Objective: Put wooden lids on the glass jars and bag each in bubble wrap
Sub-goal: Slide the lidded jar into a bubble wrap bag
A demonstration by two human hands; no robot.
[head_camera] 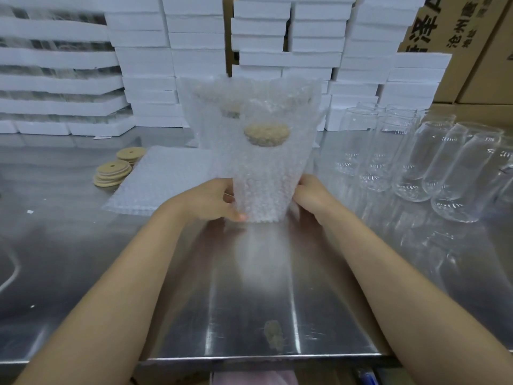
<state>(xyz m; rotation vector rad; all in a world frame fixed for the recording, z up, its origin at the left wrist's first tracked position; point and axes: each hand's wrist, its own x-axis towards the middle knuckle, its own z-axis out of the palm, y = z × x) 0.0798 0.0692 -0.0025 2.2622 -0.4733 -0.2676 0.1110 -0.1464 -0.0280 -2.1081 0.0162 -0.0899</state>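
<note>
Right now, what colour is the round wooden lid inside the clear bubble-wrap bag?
Light tan lid; head view.

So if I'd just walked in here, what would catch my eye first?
Dead centre, the left hand and right hand hold a clear bubble-wrap bag upright over the shiny steel table, a round wooden lid showing through it. To the right is a cluster of empty clear glass jars; at the left, loose wooden lids, with white foam boxes stacked behind.

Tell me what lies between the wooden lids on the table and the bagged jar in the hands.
Head view: a flat pile of bubble wrap bags lies on the table between the wooden lids and the bagged jar.
</note>
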